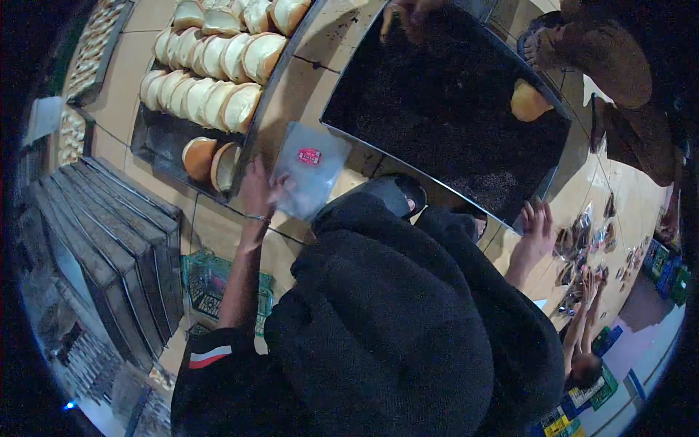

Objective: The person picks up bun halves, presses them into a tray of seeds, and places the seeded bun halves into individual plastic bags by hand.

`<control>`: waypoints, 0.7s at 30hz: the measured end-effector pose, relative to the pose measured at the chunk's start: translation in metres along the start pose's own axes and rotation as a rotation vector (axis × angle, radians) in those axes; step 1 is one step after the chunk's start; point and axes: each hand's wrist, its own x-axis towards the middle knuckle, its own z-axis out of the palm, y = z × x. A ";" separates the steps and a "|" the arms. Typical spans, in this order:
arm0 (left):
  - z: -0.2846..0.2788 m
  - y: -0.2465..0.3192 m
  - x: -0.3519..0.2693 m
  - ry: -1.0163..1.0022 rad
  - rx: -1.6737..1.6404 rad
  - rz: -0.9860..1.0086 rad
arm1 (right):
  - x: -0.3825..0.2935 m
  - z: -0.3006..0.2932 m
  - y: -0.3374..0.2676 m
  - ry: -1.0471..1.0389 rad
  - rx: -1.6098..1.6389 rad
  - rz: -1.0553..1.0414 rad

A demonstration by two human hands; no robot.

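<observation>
My left hand (256, 185) is at the left edge of a clear plastic bag (327, 177) with a red printed mark, its blurred fingers on the plastic. To its left, a dark metal tray (164, 134) carries rows of cream-topped bread pieces (205, 104). Two separate bread pieces (210, 161) sit at the tray's near end. Beside the near right corner of a large dark tray (393, 104) is my right hand (538, 221), holding nothing that I can see. Dark granules (480, 188) cover part of that tray, and one bread piece (529, 101) lies at its right side.
Stacked metal trays (109, 235) and a green plastic crate (205, 278) stand at left. Another person's hand (404, 19) reaches over the large tray; someone's foot (538, 49) is at its right edge. Farther right, another person's arms (587, 306) reach towards small packages (581, 235) on the tiled floor.
</observation>
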 end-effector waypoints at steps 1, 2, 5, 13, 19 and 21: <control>-0.015 0.000 0.004 -0.215 -0.207 -0.134 | 0.004 0.031 -0.012 -0.057 -0.028 0.025; -0.017 -0.006 0.001 -0.320 -0.317 -0.205 | 0.008 0.060 -0.025 -0.136 -0.100 0.042; 0.007 -0.026 -0.012 -0.343 -0.246 -0.337 | 0.027 0.132 -0.033 -0.450 -0.279 0.029; -0.010 -0.025 0.000 -0.247 -0.433 -0.195 | 0.091 0.376 -0.074 -0.913 -1.083 -1.603; -0.037 -0.015 -0.002 -0.405 -1.122 -0.666 | 0.128 0.447 -0.061 -1.191 -1.392 -1.865; -0.059 -0.004 0.007 -0.341 -1.594 -0.839 | 0.134 0.438 -0.062 -1.215 -1.605 -1.783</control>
